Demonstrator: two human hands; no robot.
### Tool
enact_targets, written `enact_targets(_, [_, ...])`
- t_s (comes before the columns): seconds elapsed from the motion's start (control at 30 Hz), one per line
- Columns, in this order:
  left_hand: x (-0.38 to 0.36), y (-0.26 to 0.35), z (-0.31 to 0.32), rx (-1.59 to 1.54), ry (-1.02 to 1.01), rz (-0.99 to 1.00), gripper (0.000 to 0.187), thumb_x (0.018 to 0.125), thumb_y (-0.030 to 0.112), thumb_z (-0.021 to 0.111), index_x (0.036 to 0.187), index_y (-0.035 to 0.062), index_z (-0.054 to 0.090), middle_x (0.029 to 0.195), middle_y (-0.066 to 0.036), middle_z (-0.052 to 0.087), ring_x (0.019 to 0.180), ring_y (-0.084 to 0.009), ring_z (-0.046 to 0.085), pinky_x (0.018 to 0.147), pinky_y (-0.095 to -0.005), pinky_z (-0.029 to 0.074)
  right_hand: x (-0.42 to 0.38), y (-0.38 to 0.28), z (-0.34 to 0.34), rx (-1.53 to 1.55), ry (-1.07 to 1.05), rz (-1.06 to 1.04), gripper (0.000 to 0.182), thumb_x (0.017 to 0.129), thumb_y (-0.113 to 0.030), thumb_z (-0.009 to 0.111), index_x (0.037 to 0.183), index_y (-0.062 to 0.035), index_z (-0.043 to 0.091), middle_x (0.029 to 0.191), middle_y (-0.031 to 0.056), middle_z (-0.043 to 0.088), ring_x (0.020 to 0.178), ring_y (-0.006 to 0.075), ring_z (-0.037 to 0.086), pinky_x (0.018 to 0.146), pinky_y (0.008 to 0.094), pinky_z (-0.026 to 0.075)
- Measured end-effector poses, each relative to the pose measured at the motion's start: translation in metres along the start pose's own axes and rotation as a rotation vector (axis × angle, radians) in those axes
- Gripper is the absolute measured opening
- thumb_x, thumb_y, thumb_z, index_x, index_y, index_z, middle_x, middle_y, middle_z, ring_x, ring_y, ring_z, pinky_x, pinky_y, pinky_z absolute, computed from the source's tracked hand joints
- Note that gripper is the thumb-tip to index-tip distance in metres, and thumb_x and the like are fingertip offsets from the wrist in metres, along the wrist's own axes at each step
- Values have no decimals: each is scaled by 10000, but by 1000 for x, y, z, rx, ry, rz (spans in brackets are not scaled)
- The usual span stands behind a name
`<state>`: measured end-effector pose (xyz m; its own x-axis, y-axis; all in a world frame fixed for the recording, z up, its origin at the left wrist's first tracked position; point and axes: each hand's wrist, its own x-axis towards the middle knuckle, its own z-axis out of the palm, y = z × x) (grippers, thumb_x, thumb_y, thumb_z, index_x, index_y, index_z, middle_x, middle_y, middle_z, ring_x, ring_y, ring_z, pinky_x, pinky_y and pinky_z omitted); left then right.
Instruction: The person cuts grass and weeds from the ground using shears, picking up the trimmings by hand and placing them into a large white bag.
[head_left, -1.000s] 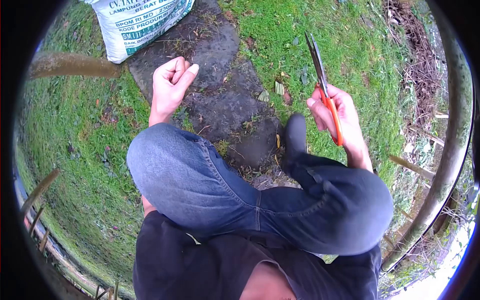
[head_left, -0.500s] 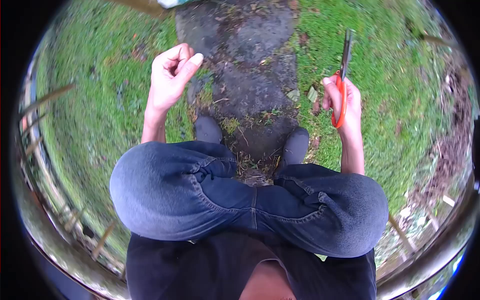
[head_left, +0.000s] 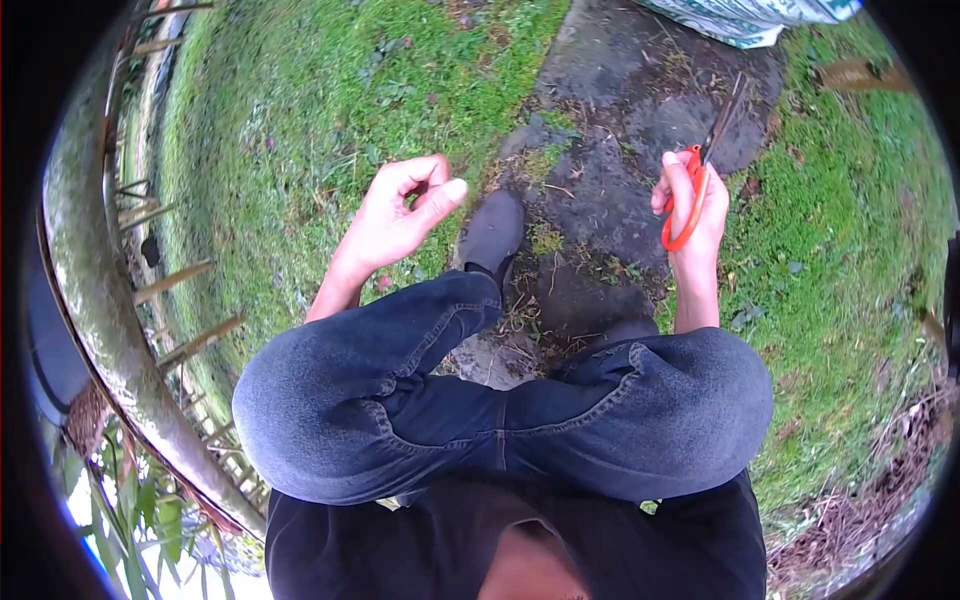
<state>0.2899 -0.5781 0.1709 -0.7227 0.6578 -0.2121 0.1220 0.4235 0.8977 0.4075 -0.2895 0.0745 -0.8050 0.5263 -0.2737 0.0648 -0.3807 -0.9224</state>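
Note:
My right hand [head_left: 697, 212] holds a pair of scissors [head_left: 684, 222] with orange handles. Its dark blades point forward, away from me, over the stone slabs, and touch nothing I can make out. To the left, my left hand [head_left: 398, 215] hovers above the grass with curled fingers and the thumb bent toward the index finger. Anything inside those fingers is hidden. Both hands are in front of my knees, well apart from each other.
Dark stone slabs [head_left: 610, 100] form a path through the grass [head_left: 300, 130]. A white and green printed bag [head_left: 745, 22] lies at the path's far end. My left shoe [head_left: 493, 232] rests beside it. A curved rail [head_left: 95, 260] with wooden stakes runs along the left.
My view and body have turned left, so the path and bag appear farther right. My left hand has moved right and nearer in the picture. The scissors stay in my right hand.

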Motion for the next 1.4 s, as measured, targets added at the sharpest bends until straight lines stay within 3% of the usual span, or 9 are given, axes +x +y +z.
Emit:
enact_targets(0.17, [-29, -13, -12, 88, 138, -78, 400, 1017, 154, 595, 701, 89, 359, 644, 75, 301, 592, -39, 257, 507, -251, 240, -2, 7, 9, 5, 1, 12, 136, 977, -164, 647, 913, -59, 591, 626, -19, 546, 503, 63, 513, 476, 223, 394])
enact_targets(0.47, [-98, 5, -42, 126, 428, -49, 351, 1017, 122, 588, 713, 88, 413, 662, 74, 361, 614, -36, 320, 548, -243, 290, -2, 11, 42, 74, -60, 41, 136, 970, -155, 653, 915, -61, 570, 635, -18, 517, 488, 73, 490, 448, 232, 375])
enact_targets(0.5, [-100, 11, -33, 37, 407, -180, 360, 1015, 148, 600, 710, 90, 419, 656, 75, 377, 601, -34, 311, 537, -237, 284, -4, 9, 42, 38, -89, 43, 124, 972, -145, 644, 931, -57, 567, 653, -13, 509, 499, 81, 487, 460, 241, 385])
enact_targets(0.73, [-73, -95, -5, -67, 206, -115, 402, 950, 148, 697, 682, 77, 406, 640, 79, 357, 591, -25, 303, 513, -246, 250, -21, 5, 49, -95, -67, -41, 121, 964, -133, 658, 894, -66, 585, 594, -28, 526, 485, 61, 497, 454, 220, 342])
enact_targets(0.93, [-28, -157, 15, -59, -206, -217, 170, 873, 163, 763, 892, 47, 640, 651, 49, 523, 571, -53, 454, 528, -252, 385, -55, -11, 27, -182, 69, -56, 114, 958, -133, 654, 907, -55, 589, 585, -12, 528, 493, 70, 490, 496, 231, 362])
enact_targets(1.0, [-18, -165, 28, 305, -290, 41, 247, 824, 237, 800, 918, 66, 648, 709, -3, 558, 625, -134, 543, 572, -314, 446, -68, -14, 19, -228, 155, -82, 131, 955, -149, 655, 908, -46, 588, 591, -9, 528, 499, 81, 492, 506, 241, 371])
enact_targets(1.1, [-27, -166, 65, 335, -552, 268, 404, 758, 386, 820, 996, 102, 658, 857, -61, 630, 800, -241, 645, 700, -393, 520, -89, -19, 14, -249, 235, -95, 153, 951, -165, 658, 905, -37, 587, 600, -3, 530, 509, 93, 495, 513, 252, 376])
enact_targets(1.27, [-67, -188, 121, 362, -726, 416, 460, 737, 319, 828, 1097, 90, 655, 1030, -105, 637, 996, -335, 644, 815, -432, 527, -121, -25, 2, -328, 209, -66, 159, 954, -171, 650, 906, -32, 592, 604, 13, 531, 516, 98, 496, 519, 249, 369])
enact_targets(1.4, [-87, -215, 141, 393, -661, 490, 222, 785, 197, 759, 960, 71, 709, 931, -80, 651, 936, -303, 648, 810, -416, 533, -141, -26, -8, -418, 246, -71, 151, 958, -170, 644, 915, -33, 598, 593, 11, 534, 513, 97, 492, 524, 248, 368])
